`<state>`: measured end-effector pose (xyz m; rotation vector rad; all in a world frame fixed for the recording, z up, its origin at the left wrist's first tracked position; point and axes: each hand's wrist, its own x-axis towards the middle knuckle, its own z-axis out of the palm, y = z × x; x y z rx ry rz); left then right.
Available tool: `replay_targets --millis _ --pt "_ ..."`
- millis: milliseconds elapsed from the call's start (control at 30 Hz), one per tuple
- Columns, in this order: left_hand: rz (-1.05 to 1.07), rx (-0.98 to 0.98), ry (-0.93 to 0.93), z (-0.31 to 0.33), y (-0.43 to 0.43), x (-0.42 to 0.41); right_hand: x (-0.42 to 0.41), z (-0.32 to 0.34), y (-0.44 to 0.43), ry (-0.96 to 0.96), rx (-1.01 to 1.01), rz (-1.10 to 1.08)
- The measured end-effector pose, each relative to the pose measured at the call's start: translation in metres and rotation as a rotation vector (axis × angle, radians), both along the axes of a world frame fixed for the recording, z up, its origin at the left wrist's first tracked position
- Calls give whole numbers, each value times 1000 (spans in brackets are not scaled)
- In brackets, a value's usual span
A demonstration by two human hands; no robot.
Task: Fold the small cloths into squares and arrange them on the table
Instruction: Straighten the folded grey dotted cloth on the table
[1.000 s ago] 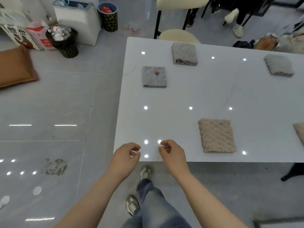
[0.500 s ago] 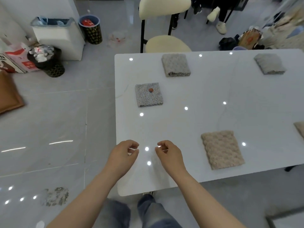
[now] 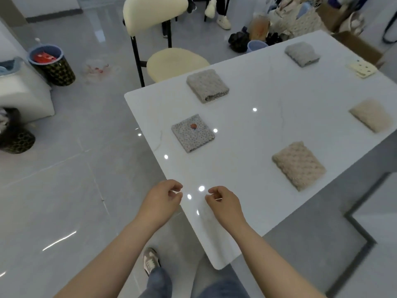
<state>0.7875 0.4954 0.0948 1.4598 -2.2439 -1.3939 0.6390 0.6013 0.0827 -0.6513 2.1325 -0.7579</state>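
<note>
Several folded cloths lie spread over the white table (image 3: 247, 125): a grey knitted one (image 3: 207, 85), a speckled grey one with a red spot (image 3: 193, 132), a beige textured one (image 3: 298, 165), a paler beige one (image 3: 371, 115), a far grey one (image 3: 301, 53) and a thin cream one (image 3: 362, 68). My left hand (image 3: 163, 198) and my right hand (image 3: 223, 203) hover side by side over the table's near corner. Their fingers are curled with thumbs near the forefingers. Neither hand holds a cloth.
A cream chair (image 3: 171, 61) stands at the table's far side. Two patterned bins (image 3: 52, 63) (image 3: 15, 134) and a white box (image 3: 23, 91) sit on the floor at the left. Bags and a seated person's feet (image 3: 223, 22) are beyond the table.
The view has swung to the left and the table now runs diagonally. Both hands keep the same curled pose close together above the near table edge.
</note>
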Motion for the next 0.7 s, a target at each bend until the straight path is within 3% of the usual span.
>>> replay_targets --millis 300,700 --pt "-195 24 -14 -3 -38 29 47 -1 -6 -31 -3 -245" --pt "-451 -47 -55 -10 -124 -51 6 -19 -64 -111 -49 -534"
